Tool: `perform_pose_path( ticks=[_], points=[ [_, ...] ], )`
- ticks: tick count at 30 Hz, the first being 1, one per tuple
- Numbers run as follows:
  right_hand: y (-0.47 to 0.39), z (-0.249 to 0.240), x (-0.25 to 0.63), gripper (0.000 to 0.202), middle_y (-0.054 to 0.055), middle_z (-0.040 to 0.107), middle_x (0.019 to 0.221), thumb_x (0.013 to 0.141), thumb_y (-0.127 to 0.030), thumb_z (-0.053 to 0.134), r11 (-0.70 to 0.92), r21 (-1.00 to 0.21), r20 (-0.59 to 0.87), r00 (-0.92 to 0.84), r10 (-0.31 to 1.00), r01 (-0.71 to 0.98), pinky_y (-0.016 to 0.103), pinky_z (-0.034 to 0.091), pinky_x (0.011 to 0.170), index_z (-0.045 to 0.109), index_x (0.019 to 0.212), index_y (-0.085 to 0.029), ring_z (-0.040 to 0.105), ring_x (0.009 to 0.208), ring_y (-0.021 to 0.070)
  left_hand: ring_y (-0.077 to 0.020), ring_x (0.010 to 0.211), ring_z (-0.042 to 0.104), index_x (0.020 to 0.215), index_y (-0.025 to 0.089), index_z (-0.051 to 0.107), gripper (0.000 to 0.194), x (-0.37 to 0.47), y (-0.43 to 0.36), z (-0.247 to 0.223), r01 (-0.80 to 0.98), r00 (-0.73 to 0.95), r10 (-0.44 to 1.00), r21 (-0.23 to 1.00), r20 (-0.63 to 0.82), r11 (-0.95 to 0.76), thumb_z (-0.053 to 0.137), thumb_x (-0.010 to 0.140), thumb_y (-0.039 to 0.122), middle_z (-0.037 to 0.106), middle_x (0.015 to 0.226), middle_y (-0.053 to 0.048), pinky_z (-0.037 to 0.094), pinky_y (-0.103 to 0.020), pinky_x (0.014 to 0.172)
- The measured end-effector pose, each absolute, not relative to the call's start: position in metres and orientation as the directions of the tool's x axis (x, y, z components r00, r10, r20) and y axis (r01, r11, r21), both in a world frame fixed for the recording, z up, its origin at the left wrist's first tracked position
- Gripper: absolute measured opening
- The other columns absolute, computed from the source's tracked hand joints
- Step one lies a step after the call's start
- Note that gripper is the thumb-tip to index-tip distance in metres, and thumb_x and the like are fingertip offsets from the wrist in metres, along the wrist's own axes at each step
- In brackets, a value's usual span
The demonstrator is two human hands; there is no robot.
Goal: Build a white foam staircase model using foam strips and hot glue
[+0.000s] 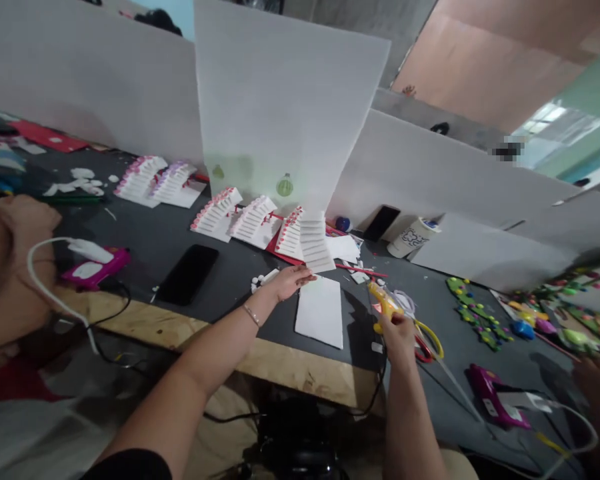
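My left hand [294, 281] is closed, its fingers pinching the lower edge of a white strip card with grey lines [314, 241]. Below it a blank white card [320, 312] lies flat on the dark table. My right hand [399, 331] is wrapped round a yellow glue gun [386, 303], to the right of the blank card. Fanned white cards with red tips [291, 233] stand just behind my left hand, partly on a red sheet. Small white pieces [264, 279] lie left of my left wrist.
A black phone [189, 273] and a magenta power strip [96, 267] lie at left. Scissors [424, 347] rest beside my right hand. A white cup [411, 239] stands behind. Other people's arms reach in at the left [15, 253] and right [597, 393] edges.
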State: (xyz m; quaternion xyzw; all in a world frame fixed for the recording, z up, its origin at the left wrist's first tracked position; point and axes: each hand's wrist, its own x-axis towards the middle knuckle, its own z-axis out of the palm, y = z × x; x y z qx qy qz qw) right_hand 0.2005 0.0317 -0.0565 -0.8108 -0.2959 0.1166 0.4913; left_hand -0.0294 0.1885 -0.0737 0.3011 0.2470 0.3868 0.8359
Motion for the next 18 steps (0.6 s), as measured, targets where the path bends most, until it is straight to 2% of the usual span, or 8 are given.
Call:
perform_pose_path(
  ticks=[3,4,5,6,8,12,16,18],
  points=[
    [0.008,-0.042,0.18,0.034,-0.002,0.054,0.065,0.059,-0.046,0.062,-0.258,-0.905,0.154,0.828,0.539,0.337,0.027,0.043,0.054,0.05,0.079,-0.02,0.051,0.058,0.0143,-0.0128,0.073,0.066,0.066,0.012,0.064,0.023,-0.027,0.188,-0.076,-0.513,0.591,0.788,0.674,-0.171,0.531,0.086,0.059,0.017,0.067,0.067,0.0,0.04,-0.029,0.087],
    [-0.001,-0.038,0.171,0.035,-0.003,0.054,0.065,0.061,-0.046,0.064,-0.204,-0.927,0.151,0.812,0.563,0.315,0.027,0.043,0.055,0.052,0.082,-0.02,0.051,0.059,0.0138,-0.0122,0.072,0.066,0.066,0.012,0.064,0.023,-0.026,0.187,-0.077,-0.517,0.595,0.786,0.669,-0.167,0.534,0.086,0.059,0.017,0.066,0.066,0.0,0.04,-0.029,0.088],
    [-0.01,-0.035,0.162,0.037,-0.005,0.05,0.062,0.06,-0.043,0.067,-0.082,-0.971,0.129,0.785,0.606,0.223,0.025,0.042,0.055,0.052,0.084,-0.02,0.049,0.057,0.0123,-0.0118,0.072,0.065,0.066,0.012,0.064,0.023,-0.025,0.187,-0.077,-0.52,0.6,0.783,0.665,-0.161,0.536,0.086,0.059,0.017,0.066,0.066,0.0,0.04,-0.029,0.089],
    [-0.018,-0.032,0.153,0.04,-0.008,0.046,0.06,0.06,-0.041,0.071,-0.024,-0.993,0.067,0.719,0.692,0.116,0.024,0.042,0.055,0.054,0.09,-0.02,0.046,0.055,0.0111,-0.0115,0.071,0.065,0.066,0.012,0.064,0.023,-0.024,0.187,-0.078,-0.523,0.605,0.781,0.662,-0.156,0.537,0.086,0.059,0.017,0.066,0.065,0.001,0.04,-0.029,0.089],
    [-0.034,-0.031,0.137,0.042,-0.008,0.047,0.06,0.06,-0.039,0.076,-0.061,-0.998,-0.05,0.605,0.795,-0.002,0.022,0.038,0.051,0.057,0.092,-0.02,0.045,0.053,0.0099,-0.0113,0.072,0.065,0.065,0.012,0.064,0.023,-0.024,0.187,-0.078,-0.524,0.615,0.775,0.657,-0.148,0.541,0.086,0.059,0.018,0.066,0.066,0.001,0.039,-0.029,0.09],
    [-0.054,-0.037,0.117,0.035,-0.003,0.056,0.066,0.058,-0.038,0.082,-0.239,-0.971,-0.204,0.502,0.84,0.004,0.022,0.037,0.049,0.06,0.077,-0.018,0.047,0.054,0.0106,-0.0121,0.074,0.065,0.066,0.012,0.065,0.023,-0.023,0.186,-0.081,-0.518,0.634,0.76,0.652,-0.142,0.554,0.086,0.058,0.017,0.066,0.068,0.0,0.039,-0.03,0.091],
    [-0.058,-0.042,0.114,0.032,-0.001,0.06,0.067,0.062,-0.037,0.081,-0.275,-0.96,-0.27,0.385,0.882,-0.044,0.024,0.04,0.052,0.064,0.081,-0.018,0.05,0.056,0.0123,-0.012,0.075,0.065,0.065,0.012,0.065,0.021,-0.021,0.186,-0.083,-0.514,0.642,0.754,0.649,-0.143,0.561,0.085,0.059,0.016,0.065,0.066,0.001,0.038,-0.032,0.095],
    [-0.059,-0.041,0.116,0.035,0.0,0.06,0.066,0.061,-0.037,0.083,-0.278,-0.959,-0.278,0.353,0.893,-0.053,0.024,0.039,0.05,0.065,0.083,-0.018,0.048,0.054,0.0115,-0.0121,0.075,0.065,0.065,0.012,0.066,0.02,-0.021,0.186,-0.083,-0.511,0.645,0.751,0.65,-0.143,0.563,0.085,0.06,0.016,0.066,0.067,0.001,0.038,-0.032,0.096]
  ],
)
